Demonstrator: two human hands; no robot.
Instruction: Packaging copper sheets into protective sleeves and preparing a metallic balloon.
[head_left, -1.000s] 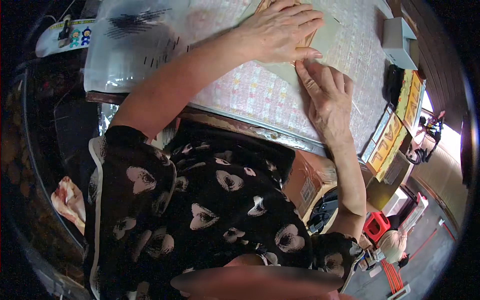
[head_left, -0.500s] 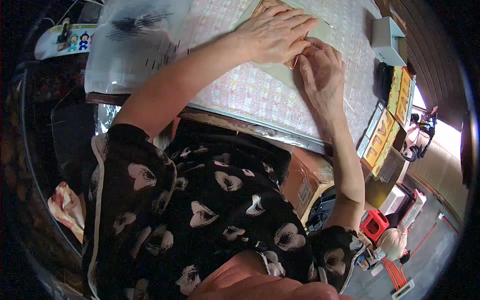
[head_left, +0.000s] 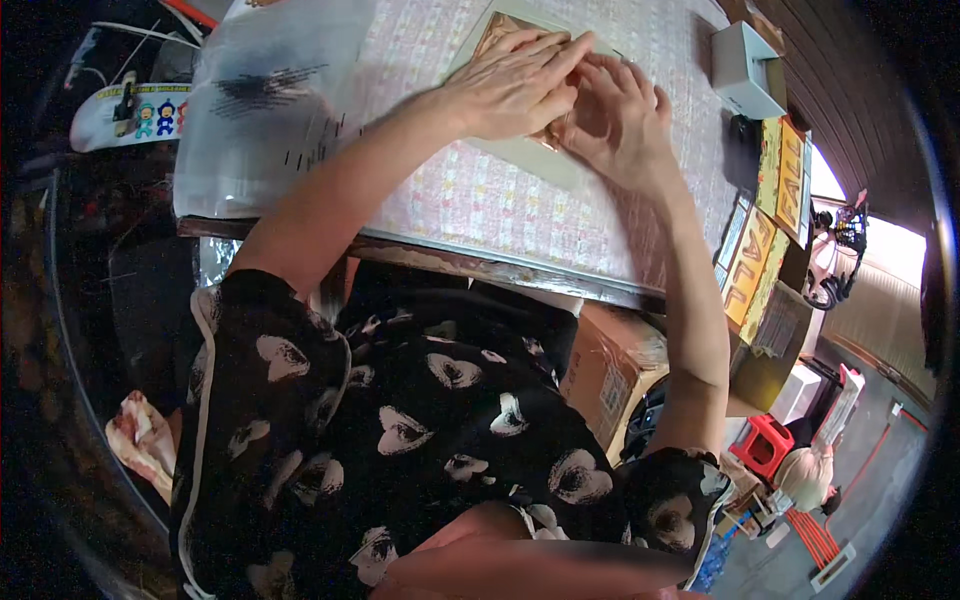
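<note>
A shiny copper-coloured sheet or packet (head_left: 498, 38) lies on a thin pale rectangular sheet (head_left: 545, 163) on the table, mostly covered by my hands. Across it my left hand (head_left: 515, 92) rests flat, fingers stretched toward the upper right. At its right edge my right hand (head_left: 622, 125) has its fingers raised and bent, with a gap between them and the thumb. The thumb comes close to the copper-coloured edge. Some right fingertips meet or pass behind the left fingertips, and I cannot tell whether they touch the sheet.
A checked pink-and-white cloth (head_left: 480, 195) covers the table. Clear plastic with dark thin marks or strips (head_left: 270, 90) lies at left. A white box (head_left: 745, 75) and yellow-orange boxes (head_left: 752, 270) line the right side. Below the table edge stands a cardboard box (head_left: 605, 375).
The whole view has shifted slightly. My right hand has turned, its fingers rising and opening away from the thumb near the left fingertips. My left hand stays flat on the copper-coloured sheet.
</note>
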